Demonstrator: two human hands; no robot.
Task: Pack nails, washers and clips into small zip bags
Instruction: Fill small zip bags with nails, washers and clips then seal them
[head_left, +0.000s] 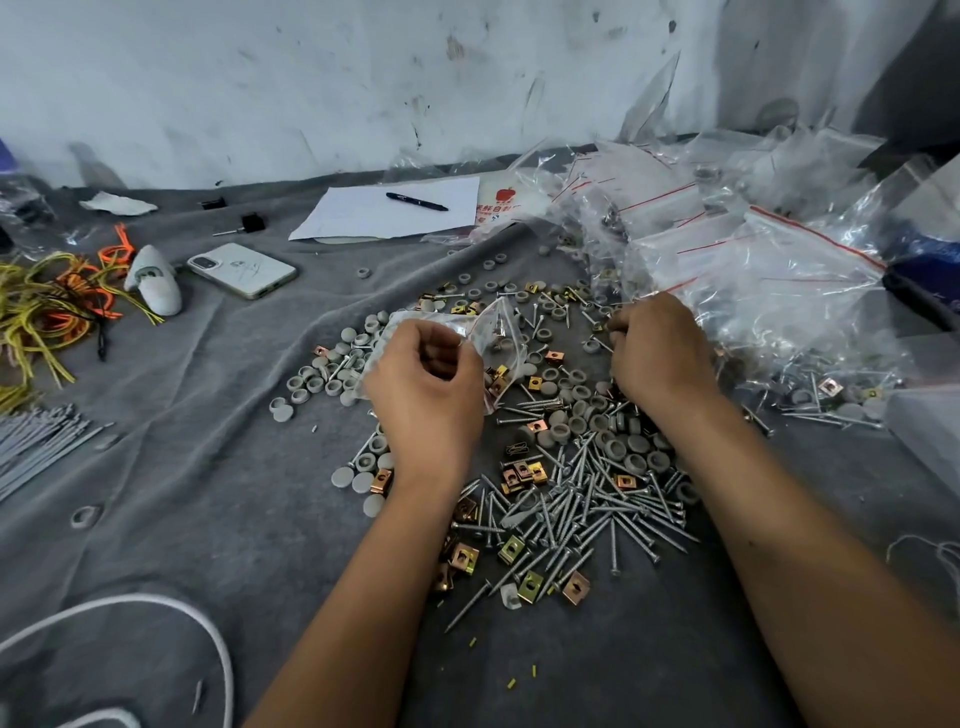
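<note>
The only print you can make out is on the white packet (501, 205) beside the sheet of paper (384, 213): a red apple picture above red characters too small to read; the black pen (417, 201) lying on the paper shows no legible marking. Your left hand (423, 382) is raised over the grey cloth-covered worktop (208, 467), back of the hand towards you, fingers curled and pinching the mouth of a small clear zip bag (493, 332) that already holds a few pieces. Your right hand (657, 348) reaches down into the scattered hardware, knuckles up, fingers curled tight at the tips over the pile; you cannot tell what they hold. Nails (587, 514) lie heaped between your forearms, grey washers (587, 421) and brass-coloured clips (522, 475) mixed through them. A stack of empty red-striped zip bags (727, 249) sits just beyond your right hand.
</note>
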